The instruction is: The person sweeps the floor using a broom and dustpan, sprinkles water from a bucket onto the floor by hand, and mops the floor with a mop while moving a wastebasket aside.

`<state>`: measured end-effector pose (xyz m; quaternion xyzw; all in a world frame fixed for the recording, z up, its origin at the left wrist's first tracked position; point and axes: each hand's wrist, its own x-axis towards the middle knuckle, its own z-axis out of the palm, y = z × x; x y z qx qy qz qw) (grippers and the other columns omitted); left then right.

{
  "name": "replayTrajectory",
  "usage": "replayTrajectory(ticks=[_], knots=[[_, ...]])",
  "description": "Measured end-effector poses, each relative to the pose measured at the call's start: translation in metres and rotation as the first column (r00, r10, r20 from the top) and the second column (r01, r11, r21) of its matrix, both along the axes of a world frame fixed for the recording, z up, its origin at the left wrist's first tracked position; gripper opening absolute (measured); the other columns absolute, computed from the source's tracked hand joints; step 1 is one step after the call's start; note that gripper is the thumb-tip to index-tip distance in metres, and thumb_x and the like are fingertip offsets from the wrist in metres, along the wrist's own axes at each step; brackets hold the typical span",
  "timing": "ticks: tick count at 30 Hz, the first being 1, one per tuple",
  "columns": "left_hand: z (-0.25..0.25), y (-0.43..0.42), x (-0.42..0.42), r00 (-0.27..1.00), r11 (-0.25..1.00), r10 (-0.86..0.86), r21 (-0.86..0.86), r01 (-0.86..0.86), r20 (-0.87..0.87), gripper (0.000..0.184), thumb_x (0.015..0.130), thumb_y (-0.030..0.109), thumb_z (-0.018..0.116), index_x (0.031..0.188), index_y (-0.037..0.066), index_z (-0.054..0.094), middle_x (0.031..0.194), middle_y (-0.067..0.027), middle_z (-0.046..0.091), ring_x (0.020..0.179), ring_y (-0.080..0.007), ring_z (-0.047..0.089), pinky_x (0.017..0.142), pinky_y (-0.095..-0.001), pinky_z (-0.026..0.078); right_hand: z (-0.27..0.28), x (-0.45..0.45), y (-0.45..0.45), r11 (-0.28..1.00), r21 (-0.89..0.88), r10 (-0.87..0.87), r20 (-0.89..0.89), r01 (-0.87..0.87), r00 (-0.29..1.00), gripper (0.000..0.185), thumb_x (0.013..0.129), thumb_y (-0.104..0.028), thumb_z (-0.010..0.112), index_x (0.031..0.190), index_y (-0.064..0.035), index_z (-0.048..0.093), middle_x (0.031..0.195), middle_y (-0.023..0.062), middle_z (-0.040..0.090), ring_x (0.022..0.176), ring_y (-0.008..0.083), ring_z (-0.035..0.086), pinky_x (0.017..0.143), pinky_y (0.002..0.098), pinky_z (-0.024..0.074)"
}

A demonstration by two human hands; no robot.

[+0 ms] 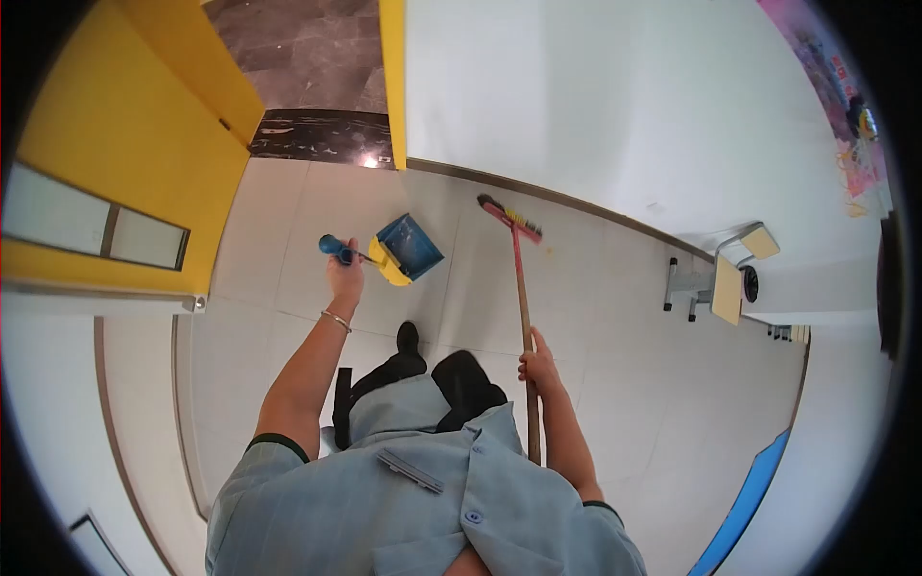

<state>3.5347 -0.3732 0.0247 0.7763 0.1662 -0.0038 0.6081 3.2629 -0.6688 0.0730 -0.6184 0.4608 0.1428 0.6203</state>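
My left hand is closed round the blue handle end of a dustpan. The pan is blue with a yellow back part, and it is held in front of me, over the pale tiles. Further right, my right hand wraps round the wooden stick of a broom. The broom's red head, with yellow and dark bristles, lies out ahead near the foot of the white wall. A tiny yellow speck shows on the floor beside the broom head.
A yellow door stands open at the left, beside a doorway with a dark stone threshold. A chair is against the wall at the right. Pale floor tiles surround me. A blue panel is at the lower right.
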Motion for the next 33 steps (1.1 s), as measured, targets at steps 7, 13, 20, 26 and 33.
replayTrajectory(ticks=[7,13,20,26,33], knots=[[-0.056,-0.091,0.12,0.992,0.991,-0.113,0.082,0.108,0.059,0.026,0.088,0.026,0.06,0.097,0.002,0.053,0.081,-0.005,0.059,0.071,-0.0127,0.06,0.064,-0.0256,0.048,-0.062,0.16,-0.06,0.999,-0.02,-0.038,0.053,0.039,0.998,0.029,0.077,0.003,0.041,0.104,-0.003,0.045,0.058,0.0058,0.044,0.04,0.0143,0.045,0.033,0.0289,0.0395],[-0.053,-0.143,0.187,0.983,0.948,-0.181,0.269,0.173,0.007,0.029,0.087,0.025,0.061,0.101,0.0,0.053,0.083,-0.0095,0.062,0.073,-0.0167,0.061,0.067,-0.0301,0.048,-0.082,0.229,-0.071,0.993,-0.118,0.02,-0.064,-0.028,0.998,0.006,0.079,0.0,0.043,0.085,-0.0018,0.042,0.058,0.0082,0.047,0.04,0.0199,0.05,0.03,0.0319,0.0388],[-0.075,-0.155,0.251,0.958,0.919,-0.287,0.288,0.268,0.023,0.026,0.086,0.023,0.059,0.101,0.007,0.046,0.081,-0.0139,0.065,0.079,-0.0358,0.062,0.066,-0.042,0.047,-0.114,0.259,-0.051,0.939,-0.254,0.222,-0.067,-0.232,0.973,0.005,0.078,0.0,0.044,0.083,0.0009,0.043,0.059,0.0124,0.049,0.043,0.0234,0.053,0.034,0.0344,0.0414],[-0.064,-0.146,0.282,0.935,0.907,-0.339,0.23,0.354,-0.1,0.022,0.084,0.015,0.06,0.1,0.01,0.045,0.083,-0.0115,0.065,0.082,-0.0341,0.062,0.067,-0.0419,0.048,-0.035,0.318,-0.015,0.999,0.045,0.033,-0.132,-0.028,0.991,0.005,0.077,0.001,0.044,0.081,0.0024,0.043,0.056,0.0101,0.047,0.042,0.022,0.052,0.033,0.0341,0.041],[-0.064,-0.131,0.296,0.892,0.873,-0.45,0.184,0.451,-0.049,0.023,0.085,0.015,0.059,0.101,0.011,0.045,0.088,-0.0091,0.064,0.085,-0.034,0.061,0.07,-0.0397,0.049,-0.174,0.333,0.009,0.536,-0.688,0.52,-0.188,-0.49,0.833,0.011,0.073,-0.006,0.055,0.064,-0.0001,0.057,0.06,0.0149,0.053,0.052,0.025,0.057,0.048,0.0326,0.0458]])
